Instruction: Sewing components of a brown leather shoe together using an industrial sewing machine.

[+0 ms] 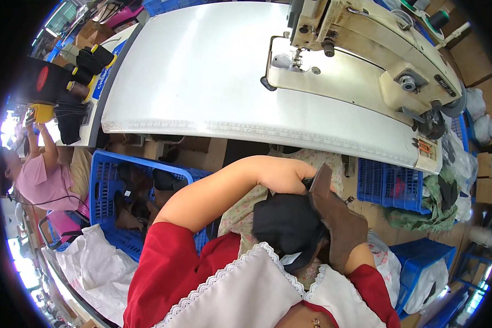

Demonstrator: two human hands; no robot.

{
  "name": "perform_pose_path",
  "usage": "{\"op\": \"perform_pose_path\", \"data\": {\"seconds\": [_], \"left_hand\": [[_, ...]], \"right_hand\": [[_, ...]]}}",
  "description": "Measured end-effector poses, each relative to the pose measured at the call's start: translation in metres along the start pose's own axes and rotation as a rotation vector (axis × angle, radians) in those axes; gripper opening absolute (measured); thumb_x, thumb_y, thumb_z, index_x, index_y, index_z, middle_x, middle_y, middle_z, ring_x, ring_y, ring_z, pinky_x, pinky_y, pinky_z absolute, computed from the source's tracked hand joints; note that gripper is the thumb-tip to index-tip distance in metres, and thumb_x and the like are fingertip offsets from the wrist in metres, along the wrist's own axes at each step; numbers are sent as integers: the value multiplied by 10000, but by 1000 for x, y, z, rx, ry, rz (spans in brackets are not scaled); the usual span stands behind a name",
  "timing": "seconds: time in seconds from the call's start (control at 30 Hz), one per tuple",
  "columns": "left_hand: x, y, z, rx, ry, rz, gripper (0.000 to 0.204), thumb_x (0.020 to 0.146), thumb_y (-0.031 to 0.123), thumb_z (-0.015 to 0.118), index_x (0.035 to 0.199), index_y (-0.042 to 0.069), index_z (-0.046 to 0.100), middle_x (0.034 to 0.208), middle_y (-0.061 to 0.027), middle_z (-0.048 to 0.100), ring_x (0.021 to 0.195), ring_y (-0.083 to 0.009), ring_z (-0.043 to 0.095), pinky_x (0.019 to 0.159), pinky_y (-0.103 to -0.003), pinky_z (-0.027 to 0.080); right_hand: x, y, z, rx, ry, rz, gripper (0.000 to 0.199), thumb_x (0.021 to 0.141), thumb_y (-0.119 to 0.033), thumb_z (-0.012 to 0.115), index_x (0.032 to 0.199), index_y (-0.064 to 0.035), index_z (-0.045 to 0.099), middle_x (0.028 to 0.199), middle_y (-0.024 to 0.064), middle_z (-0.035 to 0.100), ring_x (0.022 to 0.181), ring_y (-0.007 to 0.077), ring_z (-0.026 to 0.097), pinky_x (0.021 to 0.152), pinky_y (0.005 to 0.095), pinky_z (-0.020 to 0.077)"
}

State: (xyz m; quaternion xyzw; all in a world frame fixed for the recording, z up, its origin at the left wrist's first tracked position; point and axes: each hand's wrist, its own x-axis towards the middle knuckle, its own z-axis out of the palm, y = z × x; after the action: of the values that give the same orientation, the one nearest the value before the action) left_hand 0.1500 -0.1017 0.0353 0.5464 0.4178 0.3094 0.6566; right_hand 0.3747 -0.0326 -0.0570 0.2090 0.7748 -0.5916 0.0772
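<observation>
A brown suede boot upper (339,224) with a black fabric lining (287,224) is held over my lap, in front of the sewing table. My left hand (287,176) reaches across from the left and is closed on the upper's top edge; its fingertips are partly hidden behind the brown piece. The right forearm comes up from the lower right and disappears behind the brown suede, so my right hand and its fingers are hidden. A small white label (291,258) shows on the black part, near my chest.
Ahead stands a white sewing table (202,71) with a cream sewing machine (388,60) at its right. Blue baskets flank me: one (101,180) with brown and black pieces, another (391,183) under the table. Thread cones (85,74) stand far left, near a person in pink (46,177).
</observation>
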Motion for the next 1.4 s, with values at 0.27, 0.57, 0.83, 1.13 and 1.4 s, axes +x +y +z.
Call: {"op": "perform_pose_path", "data": {"seconds": [0.27, 0.57, 0.83, 1.13, 1.4], "left_hand": [[0, 14, -15, -4, 134, 8, 482, 867, 17, 511, 1345, 40, 573, 1141, -113, 668, 1031, -164, 595, 927, -294, 462], [-28, -51, -69, -201, 925, 148, 402, 817, 151, 582, 1145, -71, 654, 1019, -106, 698, 889, -174, 659, 793, -281, 527], [-10, -14, -54, 22, 640, 12, 399, 742, 110, 650, 1093, -77, 689, 1017, -136, 717, 894, -173, 667, 812, -297, 530], [-13, -3, -45, -36, 722, -73, 411, 722, 91, 646, 1087, -95, 687, 1056, -167, 714, 963, -220, 674, 902, -320, 507], [-9, -6, -53, -58, 706, -121, 414, 762, 136, 604, 1095, -96, 683, 1047, -179, 713, 937, -223, 680, 875, -313, 520]], "right_hand": [[-3, 6, -16, 7, 103, 15, 305, 923, -110, 617, 1201, 16, 613, 1103, 85, 672, 1022, 188, 629, 888, 346, 506], [-75, 8, -228, 614, 591, -176, 345, 928, -256, 626, 1110, 36, 650, 1042, 117, 695, 956, 210, 664, 812, 322, 527], [-46, 115, -473, -79, 1537, 42, 320, 869, -269, 660, 1057, -14, 706, 988, 169, 701, 943, 288, 650, 859, 370, 494], [-13, 100, -528, -355, 1526, 599, 528, 690, -440, 739, 1046, -51, 725, 1088, 208, 690, 1022, 349, 660, 901, 437, 505], [-22, 102, -537, -257, 1748, 422, 410, 657, -352, 749, 912, -32, 717, 907, 170, 715, 902, 317, 686, 831, 402, 513]]}}
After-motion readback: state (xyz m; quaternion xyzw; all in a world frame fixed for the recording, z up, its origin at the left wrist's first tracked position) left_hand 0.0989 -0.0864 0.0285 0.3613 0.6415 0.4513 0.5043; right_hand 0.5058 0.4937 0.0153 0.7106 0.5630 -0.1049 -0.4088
